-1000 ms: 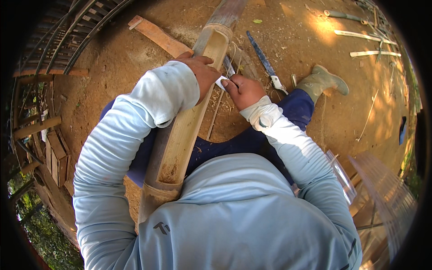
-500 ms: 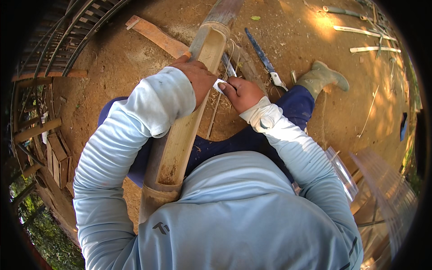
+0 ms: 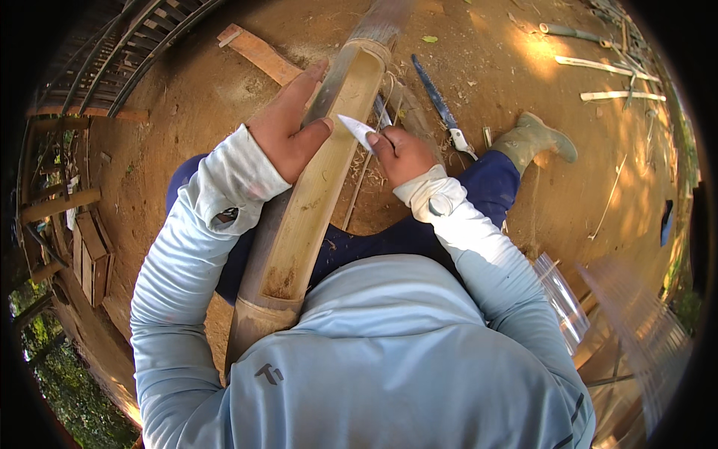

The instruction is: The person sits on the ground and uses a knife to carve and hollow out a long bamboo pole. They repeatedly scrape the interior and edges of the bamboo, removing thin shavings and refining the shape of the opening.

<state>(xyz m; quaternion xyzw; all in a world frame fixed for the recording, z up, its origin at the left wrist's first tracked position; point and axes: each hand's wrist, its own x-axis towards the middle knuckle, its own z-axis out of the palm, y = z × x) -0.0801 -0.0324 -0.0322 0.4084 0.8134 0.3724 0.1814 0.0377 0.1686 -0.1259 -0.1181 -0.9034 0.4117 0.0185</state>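
A thick bamboo pole (image 3: 305,232) with a long opening cut into its upper side slants across my lap, from my belly to the far top. My left hand (image 3: 284,131) is against its left wall, thumb hooked over the cut edge and fingers stretched along the outer side. In my right hand (image 3: 407,156) is a small knife, its pointed pale blade (image 3: 354,129) aimed left over the pole's right edge. The fist hides the knife's handle. The blade's tip stands apart from my left thumb.
A saw (image 3: 436,97) with a white handle lies on the dirt beyond my right hand. A flat wooden board (image 3: 258,54) is left of the pole. Clear corrugated sheets (image 3: 636,322) stand at the right, bamboo pieces (image 3: 606,63) lie far right, and a slatted wooden structure (image 3: 112,52) is far left.
My left hand has turned and moved back to the left, its thumb now apart from the fingers. The knife blade, mostly covered before, now shows fully. My right hand has barely moved.
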